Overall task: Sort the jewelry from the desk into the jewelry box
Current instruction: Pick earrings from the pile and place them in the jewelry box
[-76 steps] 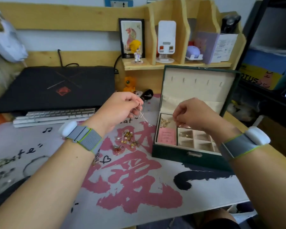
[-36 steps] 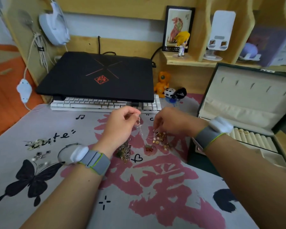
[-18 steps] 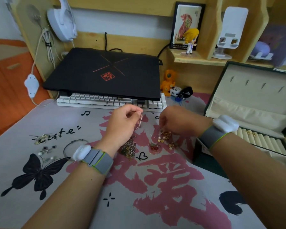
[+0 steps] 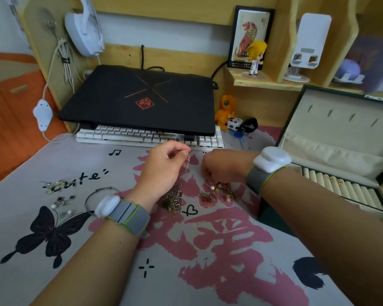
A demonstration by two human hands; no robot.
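Clearly much remains: left hand [image 4: 164, 171] pinches a thin chain [image 4: 187, 162], right hand [image 4: 217, 166] curls over the earring pile [image 4: 219, 192], grip unclear; few pieces sit in the box [image 4: 341, 186].

Brightness: even, soft indoor light, moderately bright, slightly muted colour.
Shadows: faint, diffuse ones under both forearms on the pale printed desk mat [image 4: 80, 250].
Glare: mild sheen on the closed black laptop lid [image 4: 139, 100]; none harsh.
Distortion: wide-angle bending; the wooden shelf unit [image 4: 259, 81] and the open dark green jewelry box [image 4: 294, 120] lean outward at edges.
Focus: centre fairly sharp; right edge and corners soft, smeared.
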